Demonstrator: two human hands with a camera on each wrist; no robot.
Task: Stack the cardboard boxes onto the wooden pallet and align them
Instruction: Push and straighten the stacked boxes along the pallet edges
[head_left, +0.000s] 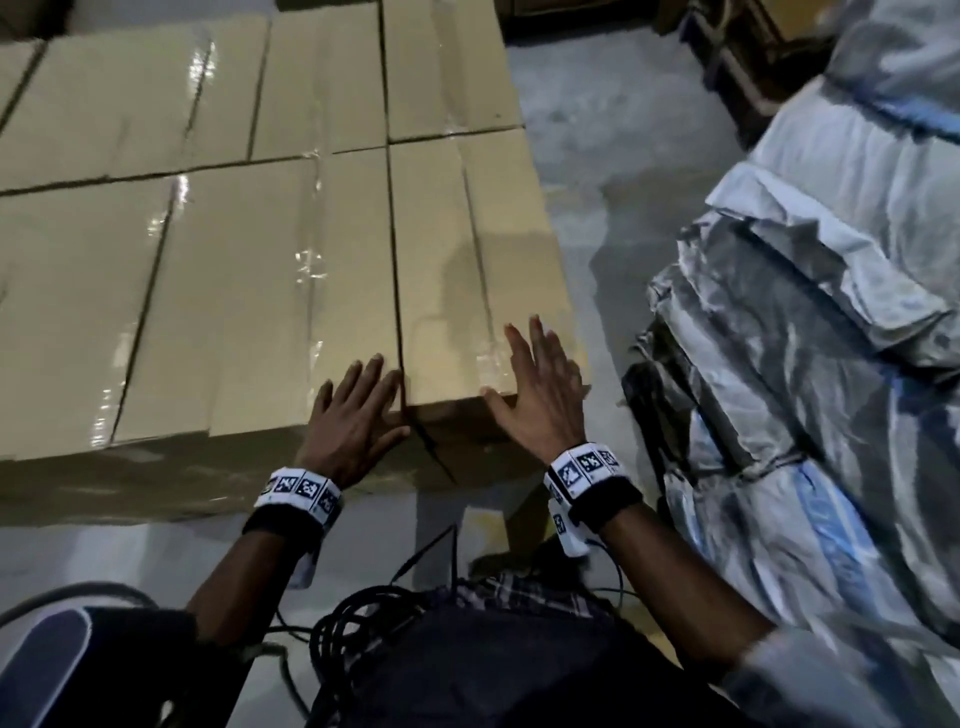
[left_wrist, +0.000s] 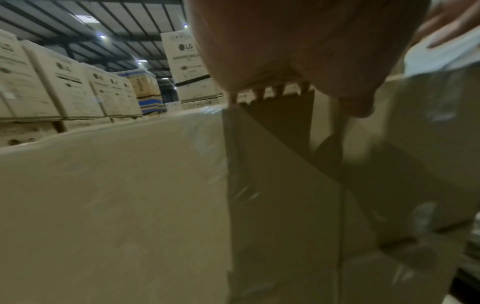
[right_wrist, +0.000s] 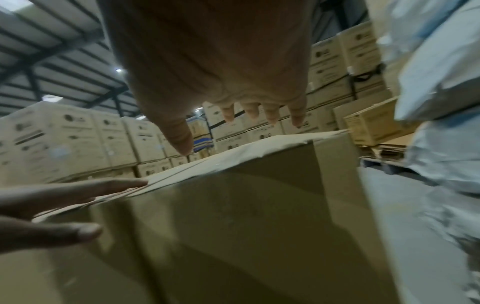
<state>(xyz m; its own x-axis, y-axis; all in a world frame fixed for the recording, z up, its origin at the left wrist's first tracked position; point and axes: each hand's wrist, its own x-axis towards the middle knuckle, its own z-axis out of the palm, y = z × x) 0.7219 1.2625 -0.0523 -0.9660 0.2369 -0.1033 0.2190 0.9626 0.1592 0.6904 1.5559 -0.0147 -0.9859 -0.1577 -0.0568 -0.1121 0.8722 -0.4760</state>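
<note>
Several plain brown cardboard boxes (head_left: 234, 286) stand packed together in a flat layer. The narrow box at the near right corner (head_left: 467, 270) sits slightly askew from its neighbour, with a dark gap between their front faces. My left hand (head_left: 358, 410) lies flat with straight fingers across the near top edge, over the seam between two boxes. My right hand (head_left: 540, 379) is spread flat on the corner box's near top edge. In the right wrist view the right hand (right_wrist: 233, 123) hovers just over that box (right_wrist: 259, 216). The pallet is hidden under the boxes.
Grey plastic-wrapped bundles (head_left: 810, 312) are piled close on the right, leaving a narrow strip of concrete floor (head_left: 597, 171). Black cables (head_left: 363, 618) hang at my waist. Tall stacks of printed cartons (left_wrist: 64, 82) line the warehouse behind.
</note>
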